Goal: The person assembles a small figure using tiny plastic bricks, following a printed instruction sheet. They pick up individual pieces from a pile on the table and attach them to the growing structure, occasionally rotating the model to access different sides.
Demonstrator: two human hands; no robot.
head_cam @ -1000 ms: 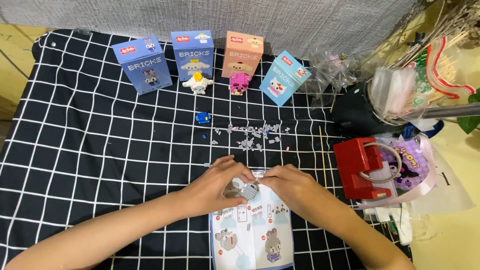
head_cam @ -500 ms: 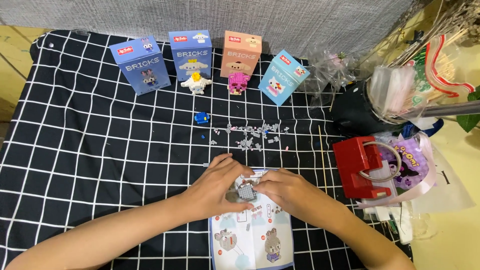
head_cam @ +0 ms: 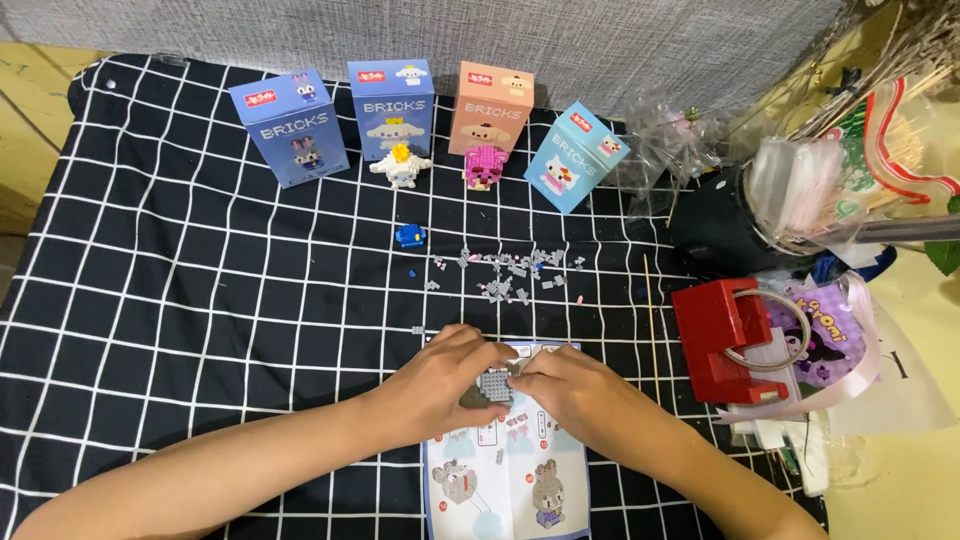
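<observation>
My left hand point(head_cam: 440, 385) and my right hand point(head_cam: 575, 390) meet over the instruction sheet point(head_cam: 505, 480) near the table's front edge. Both grip a small grey brick build point(head_cam: 492, 385) with a studded top. My fingers cover most of its sides. A scatter of small grey loose bricks point(head_cam: 510, 272) lies just beyond my hands. A small blue brick piece point(head_cam: 409, 236) sits to the left of that scatter.
Several brick boxes stand at the back: a blue box point(head_cam: 290, 128), another blue box point(head_cam: 391, 105), a peach box point(head_cam: 490, 108) and a light blue box point(head_cam: 577, 158). A white figure point(head_cam: 400, 166) and a pink figure point(head_cam: 485, 167) stand before them. A red box point(head_cam: 725, 340) and bags crowd the right edge.
My hands have turned the grey build so its studded face points up. They stay over the instruction sheet.
</observation>
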